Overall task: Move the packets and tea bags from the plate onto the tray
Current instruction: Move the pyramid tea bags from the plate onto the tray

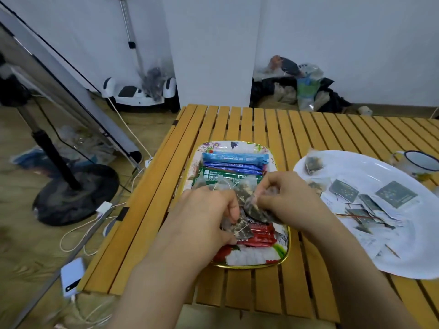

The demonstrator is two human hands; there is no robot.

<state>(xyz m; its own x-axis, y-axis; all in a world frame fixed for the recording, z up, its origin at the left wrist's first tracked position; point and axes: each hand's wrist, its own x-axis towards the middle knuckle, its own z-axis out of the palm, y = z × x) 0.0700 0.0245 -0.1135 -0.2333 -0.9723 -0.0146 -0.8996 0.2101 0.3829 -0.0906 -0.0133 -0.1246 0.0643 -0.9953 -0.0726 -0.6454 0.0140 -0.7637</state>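
1. Slatted table (237, 119) is carrying a floral tray (282, 255) with packets (234, 159), and, to its right, a white plate (370, 167).
2. Left hand (204, 210) and right hand (285, 195) are each pinching a tea bag (255, 208) over the tray: placing step, apparently.
3. Next: releasing them, then reaching right for a plate bag (311, 165).
4. Fingertips are hiding the grips; strings are blurring.

Bare worktop (294, 131) lies beyond both grips (slatted, open); right of them, the mug (418, 162) crowds the plate (370, 169).

Both hands — left hand (209, 214), right hand (287, 198) — fingers curled, pinching
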